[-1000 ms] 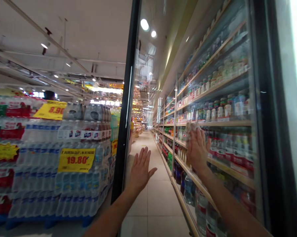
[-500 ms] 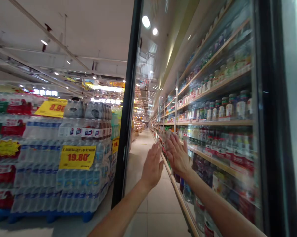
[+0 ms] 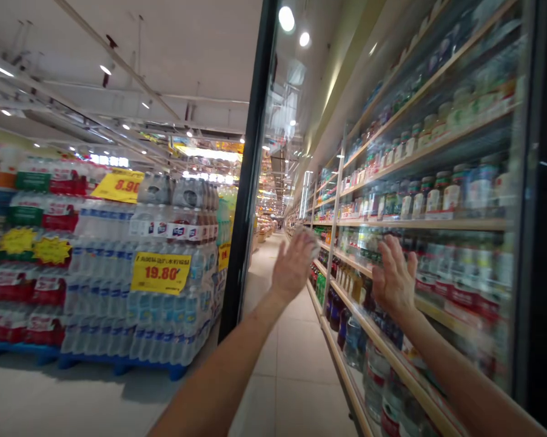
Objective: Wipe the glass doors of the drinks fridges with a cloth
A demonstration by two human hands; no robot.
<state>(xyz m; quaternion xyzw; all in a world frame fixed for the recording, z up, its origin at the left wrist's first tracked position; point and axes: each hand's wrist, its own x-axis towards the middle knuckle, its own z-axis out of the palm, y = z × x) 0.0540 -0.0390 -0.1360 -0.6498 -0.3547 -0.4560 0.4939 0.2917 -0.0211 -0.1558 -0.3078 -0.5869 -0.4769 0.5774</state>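
My left hand [image 3: 291,270] is raised flat against or very near a tall glass door [image 3: 282,91] with a black frame. At its fingertips is a pale, crumpled cloth [image 3: 308,241], blurred, which it seems to press to the glass. My right hand [image 3: 394,279] is up to the right, fingers apart and nothing visible in it. A faint pale smudge beside its fingertips may be a reflection. Whether the right palm touches the glass I cannot tell.
Shelves of bottled drinks [image 3: 441,197] show through the glass on the right. Stacked packs of water bottles [image 3: 173,328] stand on blue pallets [image 3: 123,366] at left, with yellow price signs [image 3: 161,272]. A tiled aisle floor [image 3: 296,352] runs between.
My hands have moved apart: the right went rightward, away from the cloth, which is now at my left fingertips. The view has turned slightly left and down.
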